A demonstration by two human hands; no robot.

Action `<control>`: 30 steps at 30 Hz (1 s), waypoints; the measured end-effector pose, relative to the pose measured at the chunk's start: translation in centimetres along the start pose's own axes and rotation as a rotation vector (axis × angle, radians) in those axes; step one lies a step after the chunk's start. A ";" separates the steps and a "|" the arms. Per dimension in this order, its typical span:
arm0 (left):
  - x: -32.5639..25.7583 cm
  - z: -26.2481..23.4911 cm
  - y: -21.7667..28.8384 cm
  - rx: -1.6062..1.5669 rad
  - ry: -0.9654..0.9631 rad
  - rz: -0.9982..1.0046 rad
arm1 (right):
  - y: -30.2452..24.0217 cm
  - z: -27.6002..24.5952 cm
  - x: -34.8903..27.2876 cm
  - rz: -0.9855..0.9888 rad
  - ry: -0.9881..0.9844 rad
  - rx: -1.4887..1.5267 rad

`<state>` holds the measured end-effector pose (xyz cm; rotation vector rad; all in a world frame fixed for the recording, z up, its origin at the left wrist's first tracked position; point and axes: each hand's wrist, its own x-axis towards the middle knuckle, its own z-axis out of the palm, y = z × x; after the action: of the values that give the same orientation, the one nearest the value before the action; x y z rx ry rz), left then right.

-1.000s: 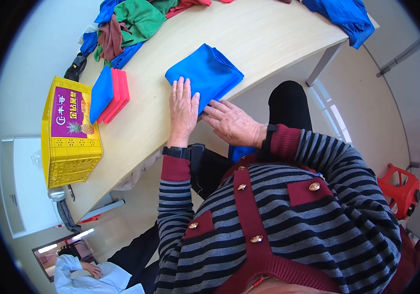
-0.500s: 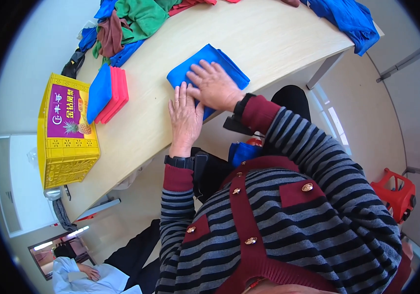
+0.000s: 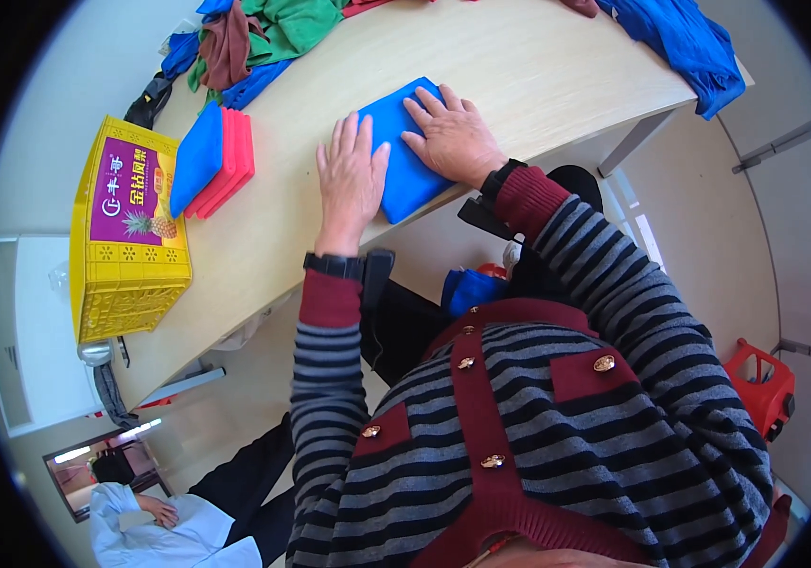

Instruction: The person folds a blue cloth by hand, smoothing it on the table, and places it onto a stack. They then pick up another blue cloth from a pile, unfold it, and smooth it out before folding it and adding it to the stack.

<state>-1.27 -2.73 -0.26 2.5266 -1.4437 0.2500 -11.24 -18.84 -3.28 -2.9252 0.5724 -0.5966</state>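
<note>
A folded blue cloth (image 3: pixel 404 175) lies near the front edge of the pale wooden table (image 3: pixel 311 237), a neat narrow rectangle. Along its left edge rests my left hand (image 3: pixel 349 175), flat, with the fingers stretched out. My right hand (image 3: pixel 453 137) presses on its right side, fingers spread and palm down. Neither hand grips anything. To the left stands a stack of folded red cloths (image 3: pixel 235 161) with a folded blue one (image 3: pixel 197 163) leaning at its left side.
A yellow plastic crate (image 3: pixel 136 284) stands at the table's left. Loose green (image 3: pixel 297 28), brown and blue cloths heap at the far left; more blue cloth (image 3: pixel 685 47) hangs over the right end. A red stool (image 3: pixel 760 383) is on the floor at right. Another person (image 3: pixel 169 521) sits at lower left.
The blue cloth has gone from a wider piece to a narrower rectangle. My hands have moved apart, from overlapping on it to one at each side.
</note>
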 end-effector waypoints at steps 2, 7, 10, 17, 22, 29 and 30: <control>1.7 1.0 -0.3 0.024 0.023 0.031 | 0.0 -0.4 0.0 0.011 -0.051 -0.023; 2.7 2.7 -2.8 -0.057 -0.065 -0.148 | -0.5 -0.8 0.4 0.005 -0.075 -0.035; 2.5 1.9 -3.0 -0.062 -0.089 -0.242 | -0.4 -0.4 0.2 0.018 -0.044 -0.040; -1.1 1.5 1.6 0.009 0.110 -0.001 | -0.7 -0.2 -0.1 0.038 -0.092 -0.072; -3.7 2.2 3.5 -0.041 0.094 0.087 | -0.4 -0.2 0.3 0.038 -0.077 -0.052; -6.1 1.3 2.9 -0.045 0.074 0.011 | 0.9 -0.4 0.1 0.031 -0.080 -0.009; -6.6 1.0 2.8 -0.046 0.069 -0.003 | 1.3 -0.4 0.0 0.026 -0.065 -0.002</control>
<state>-6.98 1.07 -2.65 2.4587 -1.4037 0.2972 -11.86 -20.02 -3.16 -2.9217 0.6030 -0.4965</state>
